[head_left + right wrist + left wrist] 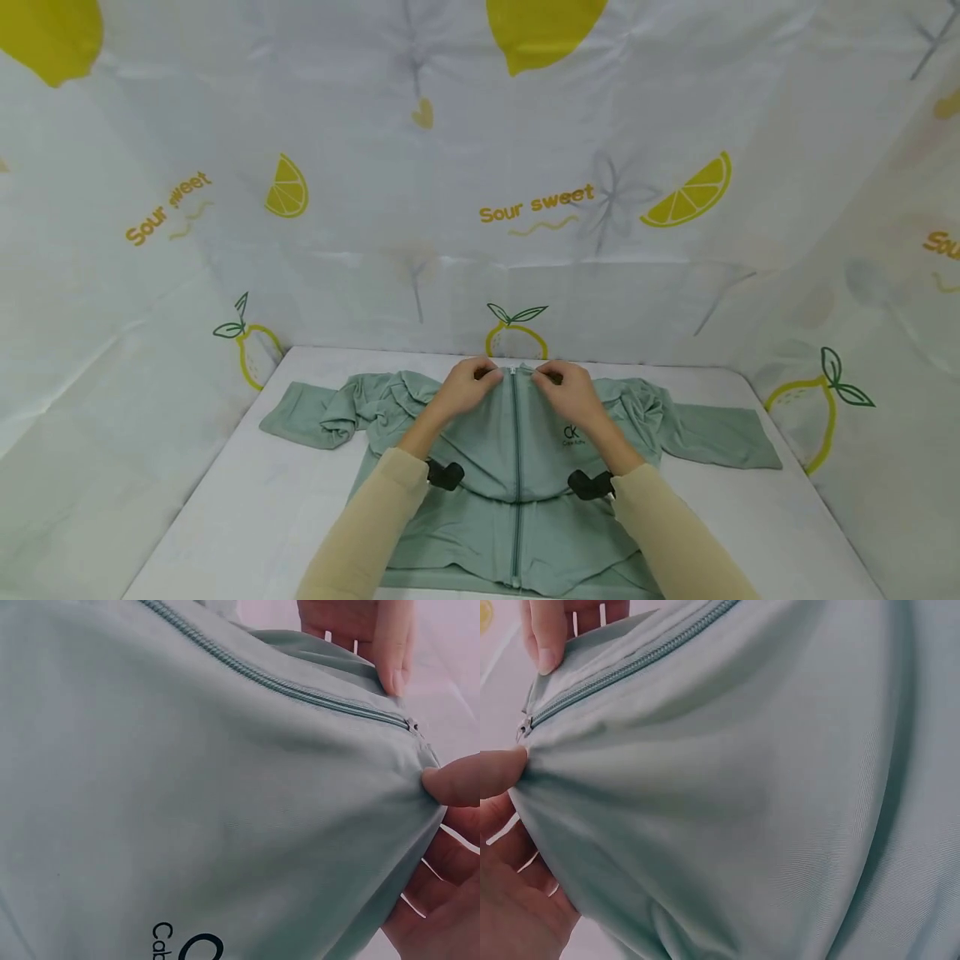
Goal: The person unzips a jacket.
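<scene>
A pale green zip-up jacket (480,467) lies front up on the table, its zipper (516,467) running down the middle. Just left of the zipper's top end, my left hand (471,385) pinches the jacket's upper edge between thumb and fingers. On the other side my right hand (568,390) pinches the same edge. The wrist views show the cloth pulled into folds from each thumb. The zipper pull (525,727) sits at the top end, between the two hands. Dark lettering (572,433) marks the chest near my right wrist.
The left sleeve (300,412) is bunched near its middle, while the right sleeve (723,435) stretches out flat. Under everything is a white table (247,517). A white sheet with lemon prints (450,225) hangs behind and along both sides.
</scene>
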